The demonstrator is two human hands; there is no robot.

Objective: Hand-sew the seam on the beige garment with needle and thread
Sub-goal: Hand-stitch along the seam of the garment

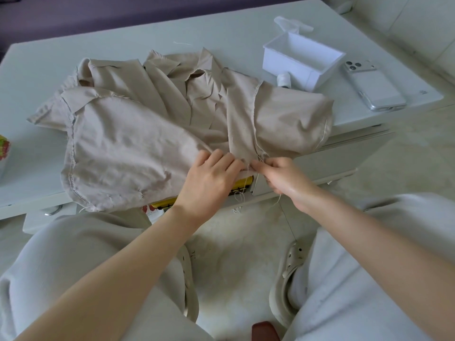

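Beige garment (138, 143) lies crumpled across the pale table (37, 77), w/ its near part draped over the front edge twd the person's lap. L hand (209, 178) sits knuckles-up at that overhanging edge, fingers curled down into the cloth & gripping it. R hand (283, 175) is just beside it, nearly touching: thumb & index pinched tight on the fabric edge at the bottom of the stitched seam (253, 112), other fingers curled under. Needle too small to make out, so can't tell if it's in the pinch. Loose thread (240, 196) dangles below, btwn the two hands; another strand hangs under the R wrist. A yellow item (243, 184) pokes out beneath the draped cloth, below the table edge. Back right on the table: open white plastic box (302, 62), w/ a white thread spool (284, 80) at its near-left corner, right by the garment. Phone (374, 87) lies face down just right of the box. Pale trousers & a beige clog (293, 267) below.
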